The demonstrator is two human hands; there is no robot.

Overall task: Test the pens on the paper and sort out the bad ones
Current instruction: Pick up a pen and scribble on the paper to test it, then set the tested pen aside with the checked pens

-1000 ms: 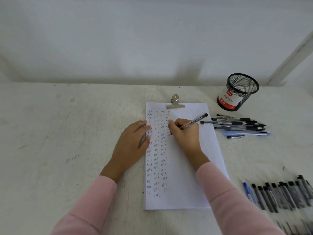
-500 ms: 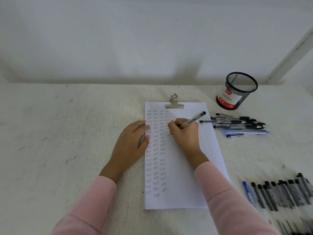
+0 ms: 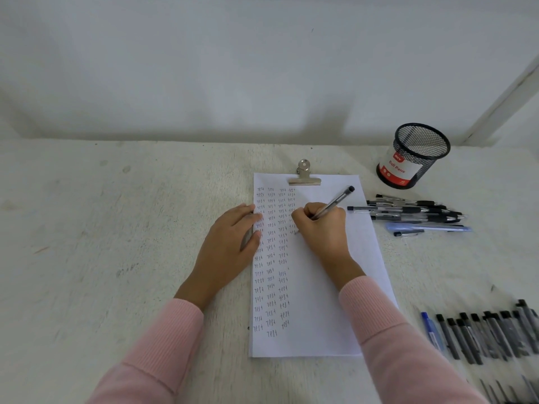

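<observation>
A white sheet of paper (image 3: 364, 258), held by a metal clip (image 3: 304, 177) at its top, lies in the middle of the table and bears columns of the handwritten word "test". My right hand (image 3: 323, 228) grips a clear pen with a black cap (image 3: 335, 201), its tip on the paper in the fourth column. My left hand (image 3: 230, 246) rests flat on the paper's left edge with straight fingers. A grey object shows under its fingers; what it is I cannot tell.
A black mesh pen cup (image 3: 414, 156) with a red and white label stands at the back right. A pile of pens (image 3: 414, 212) lies right of the paper. Several more pens (image 3: 490, 333) lie in a row at the front right.
My right hand has shifted slightly while writing in the fourth column. My left hand stays in place on the paper's edge.
</observation>
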